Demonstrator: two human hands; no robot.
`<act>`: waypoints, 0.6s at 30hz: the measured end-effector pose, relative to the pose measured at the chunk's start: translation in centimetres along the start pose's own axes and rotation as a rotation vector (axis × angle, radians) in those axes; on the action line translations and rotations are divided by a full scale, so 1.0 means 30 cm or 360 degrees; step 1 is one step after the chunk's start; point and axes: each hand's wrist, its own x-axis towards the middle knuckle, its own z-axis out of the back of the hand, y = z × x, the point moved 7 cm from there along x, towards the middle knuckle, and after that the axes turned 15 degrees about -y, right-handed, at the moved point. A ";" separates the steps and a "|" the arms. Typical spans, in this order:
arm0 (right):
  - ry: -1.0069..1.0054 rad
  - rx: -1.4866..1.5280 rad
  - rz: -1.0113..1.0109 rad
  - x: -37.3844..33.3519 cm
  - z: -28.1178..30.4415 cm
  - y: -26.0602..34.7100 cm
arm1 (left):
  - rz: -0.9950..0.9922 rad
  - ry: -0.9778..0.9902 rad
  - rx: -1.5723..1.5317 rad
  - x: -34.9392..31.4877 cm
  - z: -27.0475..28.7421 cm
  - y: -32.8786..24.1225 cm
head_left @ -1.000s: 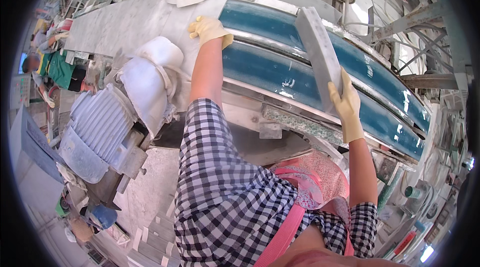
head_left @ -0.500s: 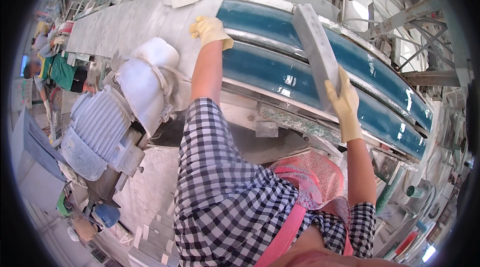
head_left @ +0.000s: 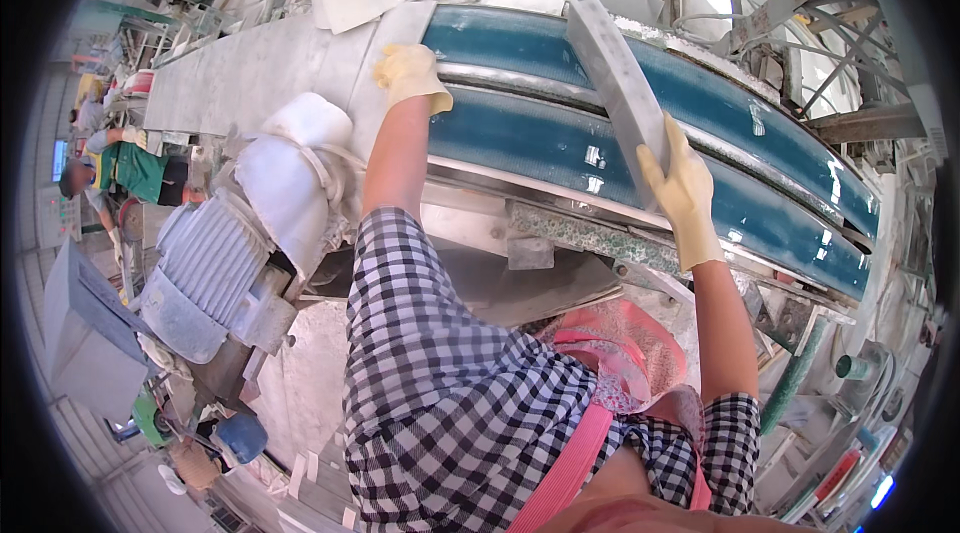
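Two blue belts [head_left: 530,138] run side by side across the bench in front of me. A long grey stone bar [head_left: 618,83] lies crosswise over both of them. My right hand [head_left: 682,183], in a pale yellow rubber glove, grips the bar's near end, thumb on the left side and fingers along the right. My left hand [head_left: 408,73], gloved alike, is at the belts' left end, over a pale grey strip [head_left: 372,118]. Its fingers are bent and closed; whatever may be under or inside them is hidden.
A dusty ribbed motor [head_left: 205,268] and a white rounded cover [head_left: 285,173] stand left of my arm. A pale flat surface [head_left: 240,68] extends leftward from the belts. Metal framework [head_left: 800,23] rises at the far right. Another person [head_left: 130,168] works at the far left.
My view has shifted slightly, so the surroundings sit a little differently. My right hand's fingers reach slightly farther up the bar. The bar stays crosswise on the belts.
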 end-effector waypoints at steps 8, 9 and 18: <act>-0.0005 0.0016 0.0034 0.014 0.029 -0.012 | -0.0384 -0.0407 -0.0492 -0.050 0.124 -0.219; -0.0007 0.0018 0.0046 0.015 0.033 -0.012 | -0.0476 -0.0456 -0.0523 -0.058 0.149 -0.248; 0.0064 0.0053 0.0009 0.017 0.077 -0.020 | 0.0014 0.0593 -0.2734 -0.285 0.199 -0.366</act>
